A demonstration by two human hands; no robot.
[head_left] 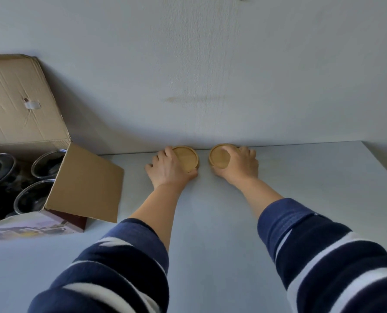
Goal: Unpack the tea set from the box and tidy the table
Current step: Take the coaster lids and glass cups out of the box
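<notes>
Bamboo coasters are out: the left hand holds one coaster and the right hand its twin, fingers curled round each at the bench back edge. Far left, the cardboard box still contains glass cups, so most unpacking likely remains.

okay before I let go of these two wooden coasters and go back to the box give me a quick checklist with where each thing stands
1. Left coaster flat on the table: ok, left hand on it.
2. Right coaster flat: ok, right hand on it.
3. Coasters apart, not overlapping: ok.
4. Both sit at the table's far edge by the wall: ok.
5. Box open, flap down: ok.
6. Glass cups remain inside: not ok, unpacking unfinished.
</notes>
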